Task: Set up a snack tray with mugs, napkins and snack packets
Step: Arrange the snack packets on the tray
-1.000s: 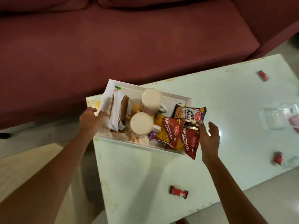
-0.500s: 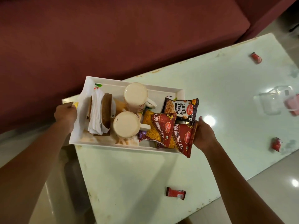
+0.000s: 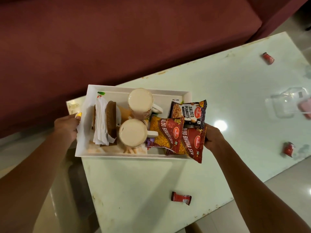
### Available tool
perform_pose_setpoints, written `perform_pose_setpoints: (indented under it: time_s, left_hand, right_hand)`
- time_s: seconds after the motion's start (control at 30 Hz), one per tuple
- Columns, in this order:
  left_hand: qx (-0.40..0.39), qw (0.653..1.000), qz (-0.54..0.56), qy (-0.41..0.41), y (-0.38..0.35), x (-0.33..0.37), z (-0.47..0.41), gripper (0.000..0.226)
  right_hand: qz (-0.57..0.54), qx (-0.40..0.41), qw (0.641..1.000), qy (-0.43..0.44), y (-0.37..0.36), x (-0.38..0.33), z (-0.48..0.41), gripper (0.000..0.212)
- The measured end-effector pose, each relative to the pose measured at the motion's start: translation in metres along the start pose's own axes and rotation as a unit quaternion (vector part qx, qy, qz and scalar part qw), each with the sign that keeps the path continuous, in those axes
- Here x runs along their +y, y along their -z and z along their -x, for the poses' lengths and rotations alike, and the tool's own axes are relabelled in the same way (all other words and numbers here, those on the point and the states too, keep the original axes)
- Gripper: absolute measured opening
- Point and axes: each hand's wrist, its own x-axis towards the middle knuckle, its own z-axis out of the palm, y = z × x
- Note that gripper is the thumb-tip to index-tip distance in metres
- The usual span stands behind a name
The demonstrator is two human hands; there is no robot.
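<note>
A white rectangular tray [image 3: 116,153] sits at the near-left corner of the pale green table [image 3: 218,115], its left end past the table's edge. In it stand two cream mugs [image 3: 141,101] [image 3: 133,132], a brown holder with white napkins [image 3: 101,121], a salted peanuts packet [image 3: 189,111] and two red-and-yellow aloo bhujia packets [image 3: 165,133] [image 3: 191,143]. My left hand [image 3: 67,127] grips the tray's left rim. My right hand [image 3: 212,137] grips the right end, under the overhanging packets.
A maroon sofa [image 3: 117,39] runs along the far side. Small red sweet wrappers [image 3: 180,198] [image 3: 268,58] [image 3: 288,149] lie scattered on the table. A clear plastic container [image 3: 284,102] stands at the right edge. Pale floor tiles show at the lower left.
My right hand has gone from open beside the tray to closed on its right end. My left hand has stayed on the left rim throughout.
</note>
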Motion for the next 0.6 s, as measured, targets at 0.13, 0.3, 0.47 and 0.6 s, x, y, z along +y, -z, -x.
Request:
perform_pose_setpoints:
  time_s: [0.13, 0.3, 0.47, 0.6]
  left_hand:
    - [-0.006, 0.999, 0.034, 0.026, 0.014, -0.008, 0.03, 0.035]
    - [-0.031, 0.998, 0.033, 0.031, 0.036, -0.008, 0.084, 0.036]
    - [-0.043, 0.997, 0.052, 0.034, 0.058, 0.0, 0.151, 0.037]
    - [-0.047, 0.996, 0.071, 0.03, 0.071, 0.011, 0.212, 0.035]
  right_hand:
    - [0.005, 0.003, 1.0, 0.002, 0.013, -0.004, 0.013, 0.012]
    - [0.019, 0.003, 1.0, 0.013, 0.035, -0.022, 0.042, 0.008]
    - [0.029, -0.001, 0.999, 0.043, 0.06, -0.057, 0.085, 0.01]
    - [0.034, -0.02, 0.997, 0.073, 0.086, -0.09, 0.125, 0.012]
